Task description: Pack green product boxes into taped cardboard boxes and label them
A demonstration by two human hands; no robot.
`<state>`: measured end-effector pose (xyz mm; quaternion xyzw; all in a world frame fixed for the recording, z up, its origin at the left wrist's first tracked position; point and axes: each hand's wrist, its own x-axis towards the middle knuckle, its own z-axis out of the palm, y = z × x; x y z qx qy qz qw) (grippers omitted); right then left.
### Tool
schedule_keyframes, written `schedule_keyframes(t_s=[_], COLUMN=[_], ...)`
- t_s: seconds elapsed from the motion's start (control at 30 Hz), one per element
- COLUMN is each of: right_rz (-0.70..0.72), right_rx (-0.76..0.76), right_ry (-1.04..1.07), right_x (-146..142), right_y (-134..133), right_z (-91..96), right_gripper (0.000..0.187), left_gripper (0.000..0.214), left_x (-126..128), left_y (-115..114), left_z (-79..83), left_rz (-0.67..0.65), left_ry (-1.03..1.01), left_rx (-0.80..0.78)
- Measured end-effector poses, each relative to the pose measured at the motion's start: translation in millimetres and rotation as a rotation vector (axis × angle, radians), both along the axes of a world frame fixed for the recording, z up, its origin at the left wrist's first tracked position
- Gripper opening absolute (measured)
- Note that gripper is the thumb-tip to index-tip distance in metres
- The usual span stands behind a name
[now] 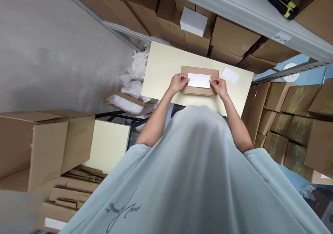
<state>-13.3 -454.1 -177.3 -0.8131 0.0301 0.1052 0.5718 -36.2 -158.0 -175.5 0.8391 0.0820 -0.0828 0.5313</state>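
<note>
Head view: the left hand (178,83) and right hand (219,85) are each pinching one short end of a white label (199,80), fingers closed on it. They're holding it flat just over the middle of a flat brown parcel (197,70). Can't tell if the label is touching the cardboard yet.

Risks, as I'm judging them:
- The two hands aren't quite level, so the label could be going down skewed or w/ a wrinkle.
- The yellow corner by the right fingers looks like a tab or backing; if it's sticky it could be catching on a fingertip and lifting that end.
- The parcel is lying loose, so pressing on one side could be sliding it toward the white slip (230,75) nearby.

The parcel is sitting mid-tabletop (161,70), which is pale cream and mostly bare. A metal shelf (234,8) w/ brown cartons and a white box (194,21) is standing right behind. More cartons (293,123) are stacking up at right, an open carton (39,143) at left, and white plastic bags (137,70) are piling beside the tabletop on the grey floor (52,53).
</note>
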Motion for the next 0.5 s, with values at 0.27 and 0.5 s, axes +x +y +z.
schedule_keyframes(t_s=[0.27, 0.5], right_rz=[-0.019, -0.030], right_rx=[-0.068, -0.122], right_ry=[0.006, -0.005], right_x=[-2, -6], right_y=[4, 7], right_z=[6.6, 11.2], right_gripper=[0.031, 0.042], left_gripper=[0.014, 0.012], left_x=[-2, -3], left_y=[-2, -4], left_z=[-3.5, -2.7], left_rz=[0.036, 0.037], left_ry=[-0.045, -0.063], left_rx=[-0.045, -0.034])
